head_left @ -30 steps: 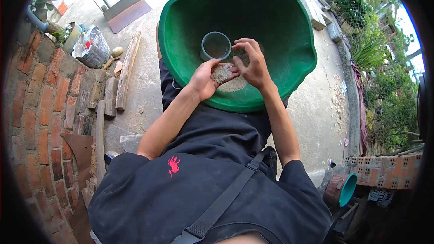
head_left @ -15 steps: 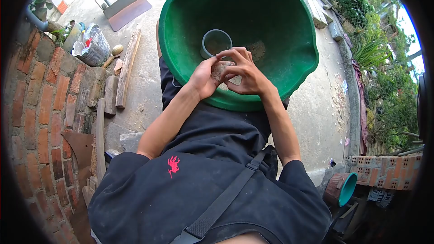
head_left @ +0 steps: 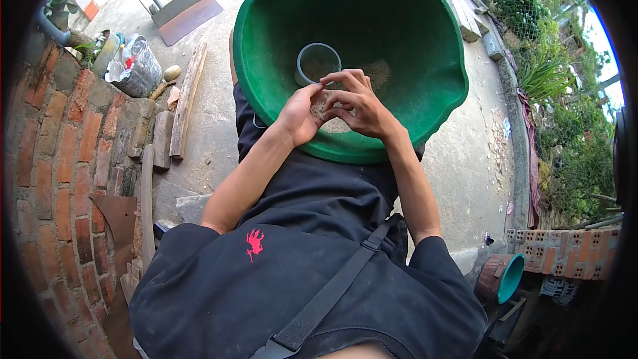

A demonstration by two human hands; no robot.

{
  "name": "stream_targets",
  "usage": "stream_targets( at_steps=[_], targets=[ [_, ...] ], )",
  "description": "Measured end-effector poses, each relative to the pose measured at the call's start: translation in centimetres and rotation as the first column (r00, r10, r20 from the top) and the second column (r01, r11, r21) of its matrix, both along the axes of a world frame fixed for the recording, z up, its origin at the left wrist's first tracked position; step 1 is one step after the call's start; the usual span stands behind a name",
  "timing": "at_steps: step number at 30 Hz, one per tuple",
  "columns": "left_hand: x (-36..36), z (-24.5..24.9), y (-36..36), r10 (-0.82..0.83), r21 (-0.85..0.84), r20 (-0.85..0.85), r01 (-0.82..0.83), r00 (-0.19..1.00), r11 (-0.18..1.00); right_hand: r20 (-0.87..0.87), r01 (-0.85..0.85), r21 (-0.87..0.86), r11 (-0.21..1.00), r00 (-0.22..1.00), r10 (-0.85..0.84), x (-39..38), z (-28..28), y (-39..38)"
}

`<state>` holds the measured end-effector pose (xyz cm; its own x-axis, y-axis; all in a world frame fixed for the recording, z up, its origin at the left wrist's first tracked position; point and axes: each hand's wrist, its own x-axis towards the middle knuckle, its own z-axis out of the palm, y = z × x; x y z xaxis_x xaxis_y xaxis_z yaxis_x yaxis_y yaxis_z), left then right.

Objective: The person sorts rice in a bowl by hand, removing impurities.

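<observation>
A large green tub (head_left: pixel 352 154) rests tilted across the lap, with pale grainy material (head_left: pixel 337 125) near its front wall and a further patch deeper inside. My left hand (head_left: pixel 299 118) is curled at the front left of the tub, thumb upward, its other fingers mostly hidden. My right hand (head_left: pixel 365 112) meets it, fingers bent and pressed together at the left hand's fingertips. Whatever lies between them is too small or too covered to name. Just beyond the hands, a clear round plastic cup (head_left: pixel 319 64) stands in the tub.
A brick wall (head_left: pixel 66 159) runs along the left. Near it are a bucket of odds and ends (head_left: pixel 141 70), a mallet (head_left: pixel 169 74) and wooden planks (head_left: pixel 189 101). A hand truck (head_left: pixel 188 14) stands at the back; a teal-lined pot (head_left: pixel 508 278) sits lower right.
The right hand's fingers have curled further in, closing the ring between thumb and fingers. The left hand, tub and cup stay where they were.
</observation>
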<state>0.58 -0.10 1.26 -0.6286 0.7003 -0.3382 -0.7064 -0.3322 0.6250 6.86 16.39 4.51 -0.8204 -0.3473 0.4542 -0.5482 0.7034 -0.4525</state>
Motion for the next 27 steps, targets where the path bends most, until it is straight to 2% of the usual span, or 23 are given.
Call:
stream_targets(
  at_steps=[3, 6, 15, 21, 24, 25, 27],
  targets=[
    [0.0, 0.1, 0.1, -0.017, 0.054, 0.013, 0.016, 1.0, 0.998, 0.008, 0.009, -0.022, 1.0, 1.0, -0.009, -0.1, 0.0, 0.1],
    [0.3, 0.7, -0.2, -0.011, 0.016, -0.009, 0.011, 1.0, 1.0, -0.003, -0.001, -0.042, 0.999, 1.0, 0.001, 0.2, 0.5, -0.2],
    [0.1, 0.2, 0.0, -0.022, -0.01, -0.003, 0.022, 1.0, 1.0, -0.032, -0.004, 0.061, 0.998, 0.999, 0.006, 0.2, 0.1, -0.3],
    [0.2, 0.7, -0.3, -0.037, 0.034, -0.028, 0.038, 0.999, 0.999, -0.05, -0.027, -0.042, 0.999, 0.998, 0.025, 0.0, 0.4, -0.4],
    [0.0, 0.2, 0.1, -0.018, 0.056, 0.022, 0.017, 1.0, 0.998, -0.206, 0.074, -0.109, 0.991, 0.974, -0.096, -0.6, 0.6, -0.7],
    [0.1, 0.3, 0.2, -0.021, 0.057, 0.021, 0.019, 1.0, 0.998, -0.207, 0.077, -0.109, 0.991, 0.973, -0.098, -0.9, 0.5, -0.8],
    [0.1, 0.5, 0.1, -0.02, 0.057, 0.039, 0.018, 0.999, 0.998, -0.322, 0.217, -0.241, 0.946, 0.902, -0.289, -1.4, 0.2, -1.1]
  ],
)
